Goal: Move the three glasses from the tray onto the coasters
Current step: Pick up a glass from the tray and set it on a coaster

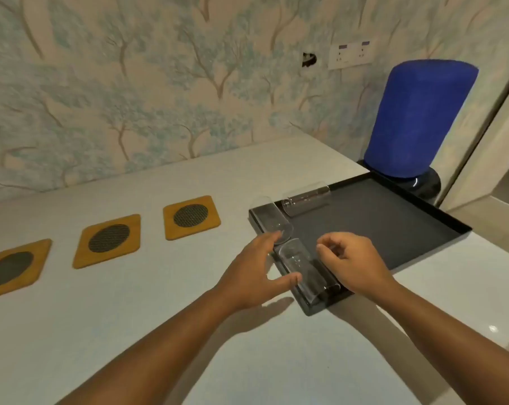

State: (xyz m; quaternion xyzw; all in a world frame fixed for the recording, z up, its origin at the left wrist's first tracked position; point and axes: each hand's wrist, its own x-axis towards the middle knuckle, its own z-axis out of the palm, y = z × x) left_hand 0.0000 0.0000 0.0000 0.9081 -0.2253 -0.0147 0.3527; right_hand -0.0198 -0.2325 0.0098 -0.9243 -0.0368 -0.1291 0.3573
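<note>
Three clear glasses lie on their sides on a black tray (393,217). The nearest glass (302,267) lies along the tray's left edge. A second glass (272,220) rests at the tray's far left corner, and a third glass (305,198) lies along the far edge. My left hand (253,273) hovers open just left of the nearest glass, its thumb touching the glass's side. My right hand (349,261) is on the other side of that glass with its fingers curled and nothing held. Three yellow coasters with dark round centres (190,216) (108,239) (9,268) lie in a row to the left.
The tray and coasters sit on a white counter (130,331) against a wallpapered wall. A tall blue cylinder on a black base (416,118) stands just behind the tray's far right corner. A wall socket (349,55) is above it.
</note>
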